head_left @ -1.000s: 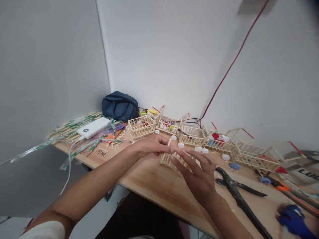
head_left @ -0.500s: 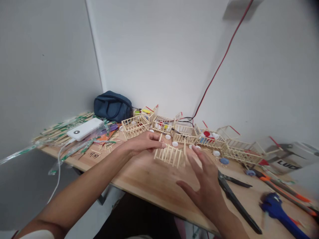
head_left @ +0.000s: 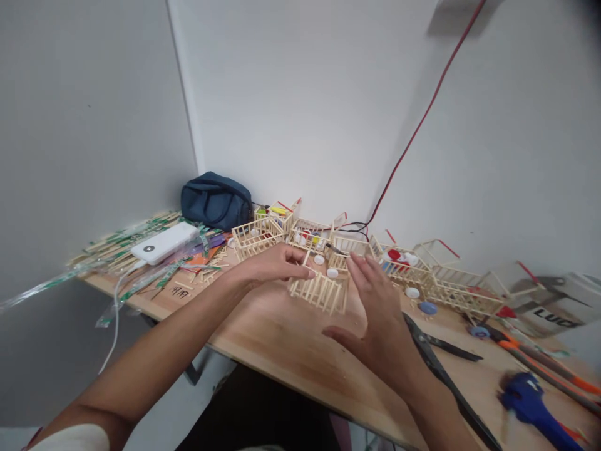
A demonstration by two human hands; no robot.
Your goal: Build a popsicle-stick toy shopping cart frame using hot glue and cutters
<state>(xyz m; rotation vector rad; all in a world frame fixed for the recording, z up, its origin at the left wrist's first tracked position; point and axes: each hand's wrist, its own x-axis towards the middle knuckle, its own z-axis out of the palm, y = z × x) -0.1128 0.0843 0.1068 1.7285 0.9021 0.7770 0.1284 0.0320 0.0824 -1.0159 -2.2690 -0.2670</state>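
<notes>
A small slatted basket built of thin wooden sticks (head_left: pixel 322 294) is at the middle of the table, slightly blurred. My left hand (head_left: pixel 282 263) is closed on its far left corner, thumb near the top edge and the other fingers partly hidden behind. My right hand (head_left: pixel 375 307) is open just right of the basket, thumb spread from the fingers, holding nothing. Whether its fingertips touch the basket I cannot tell. White bottle caps (head_left: pixel 332 274) lie just behind the basket. Several more stick baskets (head_left: pixel 257 237) form a row along the wall.
Black scissors (head_left: pixel 436 369), orange-handled pliers (head_left: pixel 530 354) and a blue glue gun (head_left: pixel 528 401) lie on the right of the table (head_left: pixel 267 344). To the left are a white power bank (head_left: pixel 166 243) with its cable, wrapped sticks (head_left: pixel 110 247) and a blue pouch (head_left: pixel 216 200).
My right hand has moved slightly left and up, closer to the stick basket. My left hand keeps its grip. The whole view has shifted a little.
</notes>
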